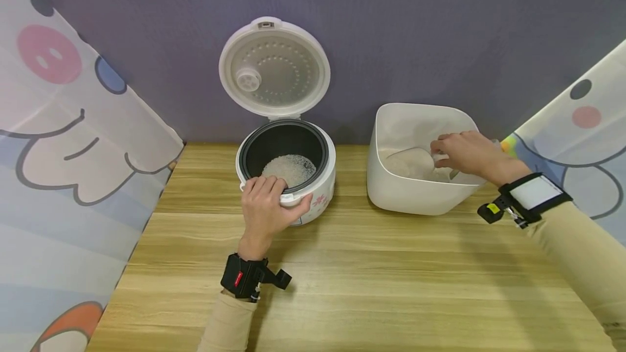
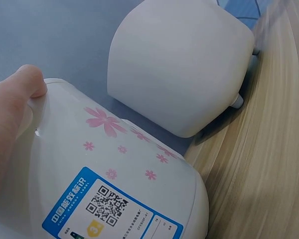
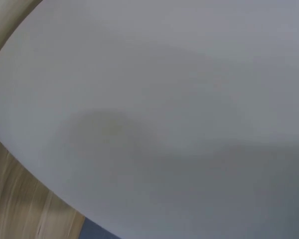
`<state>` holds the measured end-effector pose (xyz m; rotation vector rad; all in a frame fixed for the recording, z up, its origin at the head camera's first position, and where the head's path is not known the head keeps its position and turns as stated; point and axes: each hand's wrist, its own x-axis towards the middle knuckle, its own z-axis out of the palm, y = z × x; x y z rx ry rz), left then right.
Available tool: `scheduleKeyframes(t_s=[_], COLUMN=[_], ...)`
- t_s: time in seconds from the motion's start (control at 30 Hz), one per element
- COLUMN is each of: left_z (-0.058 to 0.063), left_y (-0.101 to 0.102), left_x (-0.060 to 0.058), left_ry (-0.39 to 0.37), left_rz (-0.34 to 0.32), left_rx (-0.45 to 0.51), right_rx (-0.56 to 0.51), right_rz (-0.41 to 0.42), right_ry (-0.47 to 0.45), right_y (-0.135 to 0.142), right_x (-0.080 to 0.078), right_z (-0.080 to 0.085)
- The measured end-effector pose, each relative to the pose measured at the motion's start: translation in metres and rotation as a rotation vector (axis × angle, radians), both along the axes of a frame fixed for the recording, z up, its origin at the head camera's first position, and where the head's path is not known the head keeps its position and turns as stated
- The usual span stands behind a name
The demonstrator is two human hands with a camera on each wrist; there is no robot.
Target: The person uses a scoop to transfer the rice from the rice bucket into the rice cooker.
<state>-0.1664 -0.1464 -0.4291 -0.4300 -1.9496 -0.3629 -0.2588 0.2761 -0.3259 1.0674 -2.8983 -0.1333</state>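
Observation:
A white rice cooker (image 1: 320, 200) with pink flowers stands at the table's back, its lid (image 1: 276, 69) raised. White rice (image 1: 288, 169) lies in its dark inner pot (image 1: 254, 151). My left hand (image 1: 264, 205) grips the cooker's front rim, fingers curled over it and thumb outside. To the right is a white bin (image 1: 415, 194) holding more rice. Inside it my right hand (image 1: 462, 151) pinches a pale, see-through scoop (image 1: 418, 161) that lies in the rice; the fingers partly cover its handle. Only the bin's wall (image 3: 154, 99) fills most of the right wrist view.
The wooden table (image 1: 342, 287) meets a grey-purple wall (image 1: 420, 26) right behind the cooker and bin. Cartoon-printed cloths (image 1: 58, 178) stand along both sides. An energy label (image 2: 109, 209) is stuck on the cooker's front.

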Motion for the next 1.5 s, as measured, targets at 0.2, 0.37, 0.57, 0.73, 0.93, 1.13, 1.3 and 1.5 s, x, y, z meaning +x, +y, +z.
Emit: scheduleKeyframes(t_s=[0.2,0.37,0.57,0.73,0.93,1.13,1.3,1.5], left_z=[0.001,0.000,-0.001,-0.001,0.000,0.000,0.000,0.000], left_y=[0.000,0.000,-0.001,-0.001,-0.001,-0.001,-0.001,0.000], left_x=[0.000,0.000,0.001,0.001,0.001,0.001,0.001,0.001], left_ry=[0.004,0.004,-0.010,-0.012,-0.014,-0.017,-0.020,-0.005], left_rz=[-0.001,-0.002,0.000,-0.001,-0.004,-0.005,-0.001,-0.002], left_rx=[-0.002,-0.002,-0.002,-0.001,0.001,0.004,0.006,0.002], right_rx=[-0.022,-0.019,-0.047,-0.061,-0.073,-0.102,-0.150,-0.215], right_rz=[-0.009,-0.010,-0.015,-0.029,-0.040,-0.057,-0.049,-0.021], right_ry=[-0.048,-0.084,-0.143,-0.191,-0.253,-0.327,-0.382,-0.397], right_y=[-0.002,0.000,-0.001,-0.003,-0.005,-0.006,-0.006,-0.003], right_x=[0.000,-0.002,-0.002,-0.002,-0.002,-0.002,-0.001,0.000], right_z=[0.001,0.001,0.003,0.003,0.004,0.005,0.007,0.011])
